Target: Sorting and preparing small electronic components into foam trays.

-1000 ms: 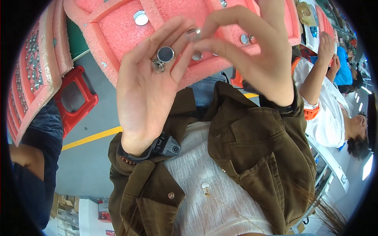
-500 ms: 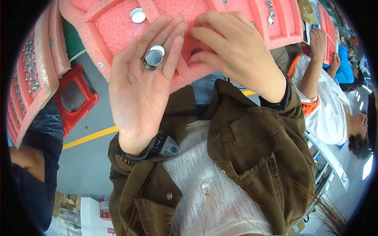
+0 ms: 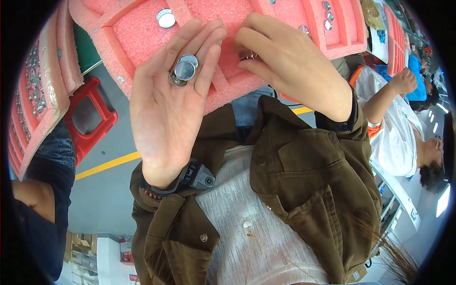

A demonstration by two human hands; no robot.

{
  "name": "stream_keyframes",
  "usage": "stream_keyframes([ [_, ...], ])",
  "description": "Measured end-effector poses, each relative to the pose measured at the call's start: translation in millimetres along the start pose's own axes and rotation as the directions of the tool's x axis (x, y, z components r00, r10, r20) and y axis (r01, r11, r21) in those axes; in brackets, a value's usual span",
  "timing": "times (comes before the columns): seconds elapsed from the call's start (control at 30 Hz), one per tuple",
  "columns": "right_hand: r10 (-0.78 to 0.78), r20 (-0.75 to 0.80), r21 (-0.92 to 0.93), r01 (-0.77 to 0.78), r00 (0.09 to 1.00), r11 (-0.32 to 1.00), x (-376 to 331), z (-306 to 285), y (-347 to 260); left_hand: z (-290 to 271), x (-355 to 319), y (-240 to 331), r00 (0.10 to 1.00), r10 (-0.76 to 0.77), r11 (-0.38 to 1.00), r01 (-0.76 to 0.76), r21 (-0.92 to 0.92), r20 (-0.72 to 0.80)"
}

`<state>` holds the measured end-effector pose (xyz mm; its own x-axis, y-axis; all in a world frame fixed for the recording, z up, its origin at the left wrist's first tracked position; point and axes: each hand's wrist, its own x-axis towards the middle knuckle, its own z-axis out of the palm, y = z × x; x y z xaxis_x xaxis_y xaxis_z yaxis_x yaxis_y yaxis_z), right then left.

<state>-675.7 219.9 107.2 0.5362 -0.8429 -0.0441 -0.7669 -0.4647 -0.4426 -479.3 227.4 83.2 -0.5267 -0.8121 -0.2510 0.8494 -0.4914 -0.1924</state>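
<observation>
My left hand (image 3: pixel 168 111) is palm up, its fingers stretched and nearly flat. Several shiny round metal discs (image 3: pixel 185 70) lie overlapped in it, at the base of the fingers. Over a compartment of the pink foam tray (image 3: pixel 280 47), my right hand (image 3: pixel 292 66) is bent, thumb toward the fingers. A small shiny round piece (image 3: pixel 248 57) shows between them, partly hidden by the fingers. Another disc (image 3: pixel 166 18) sits in the tray's left compartment, beyond my left fingertips. More small round pieces (image 3: pixel 328 15) are in compartments at the right.
At the left is another pink foam tray (image 3: pixel 59 95) with rows of metal parts, and a red plastic stool (image 3: pixel 92 121). A co-worker sits beside it. On the right, a person in a white and orange top (image 3: pixel 392 137) works near another pink tray (image 3: pixel 394 42).
My right hand has shifted slightly right, and a shiny round piece now shows between its thumb and fingers. The left hand is nearly still. The co-worker's hand at the right has moved down.
</observation>
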Motion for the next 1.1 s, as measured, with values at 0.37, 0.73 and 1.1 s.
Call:
stream_keyframes([
  [0.37, 0.006, 0.055, 0.130, -0.013, 0.998, 0.991, 2.3, -6.4, -2.6, -0.4, -1.3, 1.4, 1.000, 0.011, 1.000, -0.011, 0.011, 0.017],
  [0.73, 0.072, -0.291, 0.388, 0.049, 0.954, 0.921, 9.5, -27.9, -40.0, -24.5, 10.4, -1.4, 0.847, -0.150, 0.975, 0.214, -0.068, 0.511],
  [1.1, 0.202, -0.030, -0.251, -0.203, 0.979, 0.947, -2.4, -31.0, -29.9, -3.3, -1.3, 6.3, 0.998, -0.024, 0.998, 0.021, 0.056, 0.058],
])
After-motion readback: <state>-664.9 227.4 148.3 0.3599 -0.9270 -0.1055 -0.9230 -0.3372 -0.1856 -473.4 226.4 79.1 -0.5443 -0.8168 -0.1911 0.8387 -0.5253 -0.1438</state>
